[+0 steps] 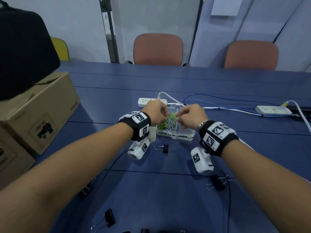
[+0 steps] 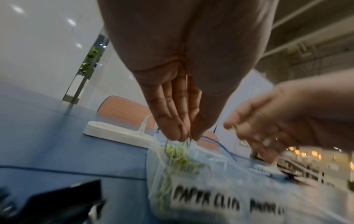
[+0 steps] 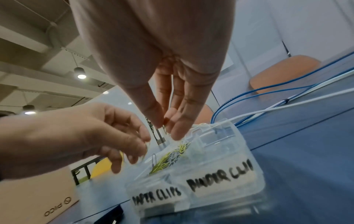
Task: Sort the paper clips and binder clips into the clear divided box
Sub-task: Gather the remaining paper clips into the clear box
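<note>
While gathered over the clear divided box [image 1: 175,137], both hands pinching small wire bits: left hand [image 1: 155,111] and right hand [image 1: 191,116], fingertips closed, likely on paper clips, though blurred. Paper clips [image 1: 170,122] heaped in the left compartment, labelled for them; binder clips [image 1: 164,147] loose on the table [image 1: 218,81], probably left for afterwards.

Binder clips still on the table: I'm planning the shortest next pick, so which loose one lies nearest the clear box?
The binder clip just in front of the clear divided box, between the two wrists. The others lie farther back toward the person.
</note>
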The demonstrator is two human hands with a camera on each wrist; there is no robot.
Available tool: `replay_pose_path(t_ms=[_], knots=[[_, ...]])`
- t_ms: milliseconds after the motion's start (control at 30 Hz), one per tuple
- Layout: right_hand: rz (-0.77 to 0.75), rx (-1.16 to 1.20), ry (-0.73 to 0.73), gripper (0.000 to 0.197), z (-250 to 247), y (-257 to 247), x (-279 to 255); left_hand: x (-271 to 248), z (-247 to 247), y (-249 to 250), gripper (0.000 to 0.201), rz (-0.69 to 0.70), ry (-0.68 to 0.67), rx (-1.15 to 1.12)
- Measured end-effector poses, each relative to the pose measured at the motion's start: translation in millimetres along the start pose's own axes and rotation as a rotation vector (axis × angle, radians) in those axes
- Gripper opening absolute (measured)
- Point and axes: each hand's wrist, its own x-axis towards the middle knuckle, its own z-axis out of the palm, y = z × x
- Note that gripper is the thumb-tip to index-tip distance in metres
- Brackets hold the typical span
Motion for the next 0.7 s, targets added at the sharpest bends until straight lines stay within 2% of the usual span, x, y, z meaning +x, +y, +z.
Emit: replay_pose_path(t_ms=[100,167,333,567,700], knots=[[0.0,-0.041,0.025,0.028,6.4,-8.3,14.5,-7.9,4.4,-4.0,0.015,0.019,-0.036,0.0],[-0.013,-0.065,0.04,0.028,11.2,-11.3,23.3,-11.8,1.2,-6.7,0.015,0.01,-0.015,-0.028],[-0.042,-0.135,0.095,0.015,22.1,-15.6,35.0,-28.9,-11.1,-13.6,0.011,0.015,0.024,-0.056],[-0.08,-0.221,0.109,0.018,29.2,-17.4,36.2,-55.3,-21.1,-14.7,0.009,0.066,0.022,-0.004],[-0.093,-0.238,0.096,0.009,27.9,-18.0,30.4,-63.5,-22.5,-12.6,0.008,0.064,0.008,0.008]])
